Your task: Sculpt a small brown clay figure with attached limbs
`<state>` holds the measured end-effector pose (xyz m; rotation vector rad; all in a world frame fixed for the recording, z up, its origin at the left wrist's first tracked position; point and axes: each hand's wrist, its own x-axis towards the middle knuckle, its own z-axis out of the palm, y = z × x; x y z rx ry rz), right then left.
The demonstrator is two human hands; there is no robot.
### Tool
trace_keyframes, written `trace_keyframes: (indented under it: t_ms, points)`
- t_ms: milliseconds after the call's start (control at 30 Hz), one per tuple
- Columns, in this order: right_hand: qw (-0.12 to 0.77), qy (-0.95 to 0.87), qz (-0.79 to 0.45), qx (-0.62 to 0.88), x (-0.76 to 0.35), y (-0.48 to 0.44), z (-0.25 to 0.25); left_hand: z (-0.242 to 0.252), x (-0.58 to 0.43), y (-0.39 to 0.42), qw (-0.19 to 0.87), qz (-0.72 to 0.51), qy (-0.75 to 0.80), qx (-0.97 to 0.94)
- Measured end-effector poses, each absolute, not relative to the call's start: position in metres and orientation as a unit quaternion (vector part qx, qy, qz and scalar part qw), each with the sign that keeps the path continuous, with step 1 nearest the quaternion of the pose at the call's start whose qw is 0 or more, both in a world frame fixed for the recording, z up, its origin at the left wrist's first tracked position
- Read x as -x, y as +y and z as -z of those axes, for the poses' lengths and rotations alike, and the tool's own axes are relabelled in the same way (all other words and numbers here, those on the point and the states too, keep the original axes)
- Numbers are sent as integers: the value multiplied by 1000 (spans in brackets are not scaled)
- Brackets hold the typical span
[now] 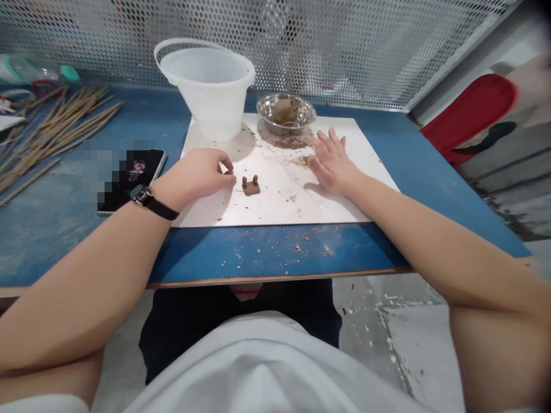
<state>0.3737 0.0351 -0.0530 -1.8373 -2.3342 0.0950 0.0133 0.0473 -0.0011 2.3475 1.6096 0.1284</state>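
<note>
While the left hand (202, 173) was curled, any grip indiscernible, beside a two-pegged brown clay slab (251, 189) on the white board (206, 213), the right hand (333, 165) lay open, fingers spread.

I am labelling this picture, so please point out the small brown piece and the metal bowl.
Small brown piece (251, 189), head view: on its base.
Metal bowl (306, 115), head view: on its inner wall.
</note>
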Motion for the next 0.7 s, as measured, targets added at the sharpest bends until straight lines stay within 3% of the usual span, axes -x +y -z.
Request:
trace_keyframes:
  t_ms: [267, 367, 467, 700]
  points:
    - [185, -771, -37, 608, -374, 46, 49, 0, -11, 50, 128, -27, 559, -819]
    - [133, -781, -65, 607, -375, 24, 52, 0, -11, 51, 132, -22, 558, -819]
    - [15, -784, -90, 614, -370, -9, 51, 0, -13, 50, 133, -21, 562, -816]
    - [-49, -791, -126, 596, -355, -101, 30, 1, -13, 52, 134, -16, 562, -816]
